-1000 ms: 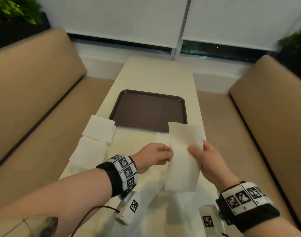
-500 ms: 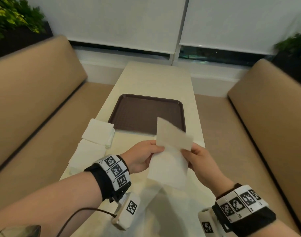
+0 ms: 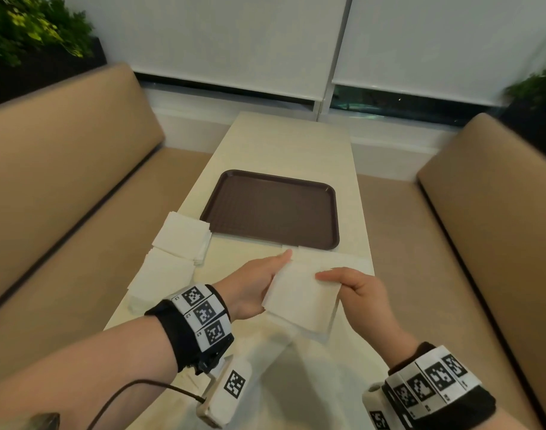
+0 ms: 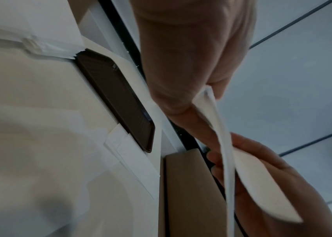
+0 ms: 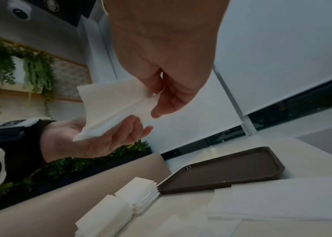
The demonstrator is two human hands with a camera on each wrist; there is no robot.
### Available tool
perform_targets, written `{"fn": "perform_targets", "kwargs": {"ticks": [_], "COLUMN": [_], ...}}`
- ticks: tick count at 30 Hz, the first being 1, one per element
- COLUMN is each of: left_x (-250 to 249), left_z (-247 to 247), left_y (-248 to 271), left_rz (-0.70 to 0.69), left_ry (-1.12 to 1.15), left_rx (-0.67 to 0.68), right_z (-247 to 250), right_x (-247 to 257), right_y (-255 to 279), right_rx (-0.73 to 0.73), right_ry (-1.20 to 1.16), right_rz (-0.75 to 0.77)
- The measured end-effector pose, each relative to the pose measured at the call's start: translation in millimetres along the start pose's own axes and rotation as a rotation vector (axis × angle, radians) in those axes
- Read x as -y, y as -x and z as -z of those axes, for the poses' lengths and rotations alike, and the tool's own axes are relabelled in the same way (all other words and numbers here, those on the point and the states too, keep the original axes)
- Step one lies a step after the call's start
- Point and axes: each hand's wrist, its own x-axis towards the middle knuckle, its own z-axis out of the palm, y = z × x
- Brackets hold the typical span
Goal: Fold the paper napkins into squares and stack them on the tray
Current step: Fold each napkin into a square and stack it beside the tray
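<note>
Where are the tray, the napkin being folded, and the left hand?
tray (image 3: 333, 193): head view, on its far right rim.
napkin (image 3: 299, 296): head view, middle of its top face.
left hand (image 3: 253, 283): head view, back of the hand.

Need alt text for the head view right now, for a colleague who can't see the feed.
Both hands hold a folded white napkin above a cream table: the left hand supports its left edge, the right hand pinches its right edge. An empty brown tray lies beyond, with two napkin stacks to its left.
</note>
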Motion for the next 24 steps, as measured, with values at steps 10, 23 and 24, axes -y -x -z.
{"fn": "perform_targets", "kwargs": {"ticks": [10,23,24], "left_x": [13.2,22.9,24.6], "left_z": [4.4,30.7,34.4], "left_y": [6.3,12.7,14.0], "left_rz": [-0.358,-0.541,-0.575], "left_ry": [-0.544,-0.946,-0.993], "left_rx": [-0.151,-0.242,-0.233], "right_z": [-6.3,-44.5,-46.2], "right_x": [20.0,20.7,22.2], "right_y": [-9.1,-7.8,-7.2], "right_rx": [0.217,0.309,0.319], "right_ry": [0.303,0.58,0.582], "right_rz": [-0.062,0.069,0.08]}}
